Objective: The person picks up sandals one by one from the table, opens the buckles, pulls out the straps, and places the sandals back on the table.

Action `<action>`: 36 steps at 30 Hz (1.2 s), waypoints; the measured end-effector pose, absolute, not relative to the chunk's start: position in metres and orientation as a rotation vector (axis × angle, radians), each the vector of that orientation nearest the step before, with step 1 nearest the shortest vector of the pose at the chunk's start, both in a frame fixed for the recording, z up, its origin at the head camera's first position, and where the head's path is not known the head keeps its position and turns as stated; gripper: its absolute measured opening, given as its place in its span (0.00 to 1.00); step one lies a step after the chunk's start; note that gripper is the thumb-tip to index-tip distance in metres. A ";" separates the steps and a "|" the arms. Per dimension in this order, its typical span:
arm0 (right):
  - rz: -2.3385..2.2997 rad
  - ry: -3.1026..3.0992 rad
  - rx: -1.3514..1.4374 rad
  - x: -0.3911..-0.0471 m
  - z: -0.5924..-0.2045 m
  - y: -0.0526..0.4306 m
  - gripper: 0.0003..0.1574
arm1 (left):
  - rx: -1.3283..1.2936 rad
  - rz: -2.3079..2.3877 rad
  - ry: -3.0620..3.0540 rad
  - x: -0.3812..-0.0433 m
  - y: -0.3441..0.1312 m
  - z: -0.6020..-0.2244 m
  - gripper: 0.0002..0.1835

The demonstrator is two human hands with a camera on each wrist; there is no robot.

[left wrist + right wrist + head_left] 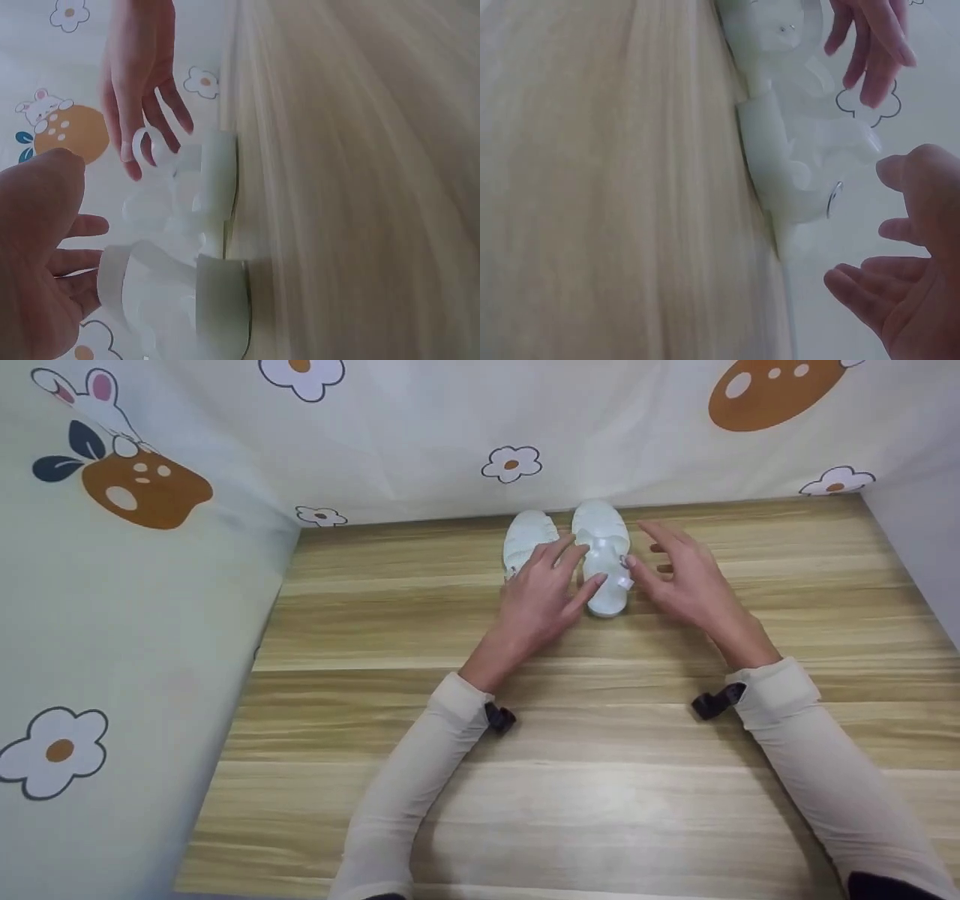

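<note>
And there hung the grip, both halves of it empty: the left hand, fingers spread and relaxed, was over the left sandal, hiding its nearer end, while the right hand hovered just outside the right sandal, fingers loosely bent and well parted. Neither had hold of anything! The right thumb was right by the metal buckle on its sandal, so close that touching or only near could not be told; the left fingers were close by a raised strap.

Between those hands, the pale pair stood side by side, narrowly apart, soles down at the far edge of the wood-grain tabletop, ends up by the patterned cloth. How far along, then? Pairing them up looked done, placing too, by the look of it. Anything left was probably small: a nudge or a strap tidied. Whether those straps were fastened, the views did not settle. Further out, rolled cream sleeves carried a black wrist camera on each arm.
</note>
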State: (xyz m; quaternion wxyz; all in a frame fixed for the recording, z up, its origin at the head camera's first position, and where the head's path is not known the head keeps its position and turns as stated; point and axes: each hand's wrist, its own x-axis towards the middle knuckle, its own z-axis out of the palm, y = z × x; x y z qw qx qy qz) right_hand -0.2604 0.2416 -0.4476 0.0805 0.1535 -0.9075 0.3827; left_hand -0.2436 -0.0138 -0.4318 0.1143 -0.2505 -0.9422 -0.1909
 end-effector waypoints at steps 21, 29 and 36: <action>1.636 -2.781 0.224 -0.260 -0.462 0.226 0.32 | -0.487 -0.541 -2.896 -0.266 0.030 -0.436 0.19; 1.672 -2.804 0.216 -0.263 -0.467 0.227 0.34 | -0.446 -0.435 -2.921 -0.265 0.038 -0.437 0.16; 1.804 -2.738 0.218 -0.264 -0.469 0.229 0.32 | -0.479 -0.454 -2.919 -0.266 0.040 -0.437 0.13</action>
